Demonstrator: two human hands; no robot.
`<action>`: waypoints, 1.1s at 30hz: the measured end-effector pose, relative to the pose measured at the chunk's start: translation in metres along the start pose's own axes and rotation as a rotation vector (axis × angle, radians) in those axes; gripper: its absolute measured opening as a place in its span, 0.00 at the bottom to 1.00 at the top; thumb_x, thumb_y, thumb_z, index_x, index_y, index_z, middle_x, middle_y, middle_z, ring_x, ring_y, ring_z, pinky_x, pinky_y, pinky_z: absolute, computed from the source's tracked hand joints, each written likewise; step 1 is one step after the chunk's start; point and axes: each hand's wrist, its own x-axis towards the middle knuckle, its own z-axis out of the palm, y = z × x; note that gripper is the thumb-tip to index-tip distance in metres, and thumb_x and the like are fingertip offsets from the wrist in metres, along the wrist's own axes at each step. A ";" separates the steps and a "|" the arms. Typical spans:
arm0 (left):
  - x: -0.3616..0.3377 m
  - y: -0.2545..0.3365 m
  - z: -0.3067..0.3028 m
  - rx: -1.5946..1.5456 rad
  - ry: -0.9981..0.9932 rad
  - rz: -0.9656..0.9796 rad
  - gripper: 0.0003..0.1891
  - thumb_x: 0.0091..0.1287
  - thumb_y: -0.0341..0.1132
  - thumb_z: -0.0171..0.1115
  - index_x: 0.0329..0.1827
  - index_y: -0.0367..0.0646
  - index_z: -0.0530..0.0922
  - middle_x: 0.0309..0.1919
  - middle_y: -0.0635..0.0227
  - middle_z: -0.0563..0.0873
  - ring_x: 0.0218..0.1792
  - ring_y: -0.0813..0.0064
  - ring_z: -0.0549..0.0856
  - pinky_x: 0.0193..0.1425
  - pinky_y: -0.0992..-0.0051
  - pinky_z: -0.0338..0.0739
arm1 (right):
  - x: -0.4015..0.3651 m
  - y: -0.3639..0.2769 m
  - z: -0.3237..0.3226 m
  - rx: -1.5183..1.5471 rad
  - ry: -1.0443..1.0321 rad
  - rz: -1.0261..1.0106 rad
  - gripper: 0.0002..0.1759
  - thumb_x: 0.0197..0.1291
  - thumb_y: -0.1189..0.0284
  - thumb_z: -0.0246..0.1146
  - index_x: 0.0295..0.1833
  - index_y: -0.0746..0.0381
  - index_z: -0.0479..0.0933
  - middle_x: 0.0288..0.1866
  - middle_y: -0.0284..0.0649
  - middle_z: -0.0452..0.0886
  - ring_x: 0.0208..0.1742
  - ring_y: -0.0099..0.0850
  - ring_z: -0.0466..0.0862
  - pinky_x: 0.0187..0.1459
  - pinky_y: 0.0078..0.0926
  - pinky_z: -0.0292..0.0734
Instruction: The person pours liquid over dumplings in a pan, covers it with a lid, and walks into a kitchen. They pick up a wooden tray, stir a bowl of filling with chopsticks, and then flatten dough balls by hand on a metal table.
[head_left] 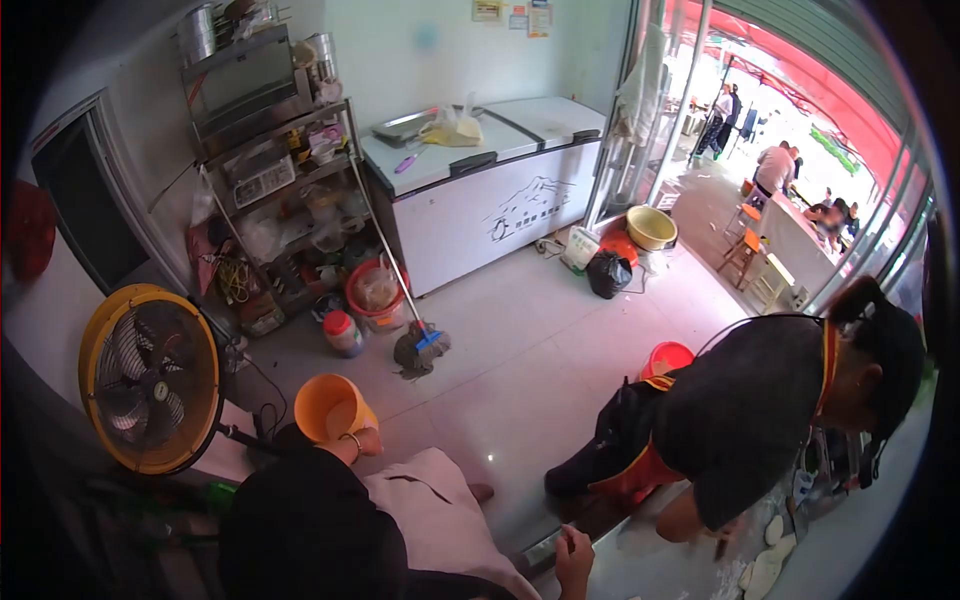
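My left hand, with a bracelet at the wrist, is closed at the near right edge of an orange bucket. It appears to grip the bucket there, though the exact hold is hidden. The bucket's mouth faces up toward me, and a little pale content shows inside. My right hand is at the bottom of the view, beside the near edge of a worktop. Its fingers are loosely bent and somewhat apart, with nothing visible in them. A pale apron covers my front, below and between both hands.
A co-worker in black bends over the worktop on the right, near pale dough pieces. A yellow-rimmed fan stands at left. Ahead are a mop, a chest freezer, a shelf rack and a red bucket.
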 end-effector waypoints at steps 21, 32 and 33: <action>0.144 0.154 -0.082 -0.481 -0.084 0.278 0.15 0.60 0.40 0.65 0.46 0.42 0.87 0.45 0.57 0.90 0.48 0.59 0.88 0.56 0.65 0.81 | 0.077 -0.108 -0.017 -0.125 0.000 0.258 0.16 0.58 0.74 0.65 0.53 0.66 0.82 0.37 0.45 0.81 0.38 0.37 0.83 0.43 0.33 0.78; 0.186 0.216 -0.062 -0.069 -0.265 0.607 0.16 0.60 0.40 0.65 0.47 0.42 0.87 0.43 0.51 0.90 0.49 0.53 0.88 0.57 0.62 0.81 | -0.003 -0.091 -0.012 -0.229 0.142 0.493 0.17 0.66 0.64 0.61 0.56 0.60 0.80 0.42 0.50 0.82 0.47 0.50 0.81 0.50 0.45 0.75; 0.180 0.243 -0.063 -0.049 -0.319 0.668 0.16 0.61 0.40 0.65 0.47 0.41 0.87 0.43 0.51 0.90 0.48 0.55 0.88 0.56 0.63 0.81 | -0.014 -0.089 -0.012 -0.178 0.206 0.517 0.18 0.66 0.64 0.61 0.57 0.60 0.80 0.44 0.50 0.82 0.49 0.51 0.81 0.52 0.45 0.75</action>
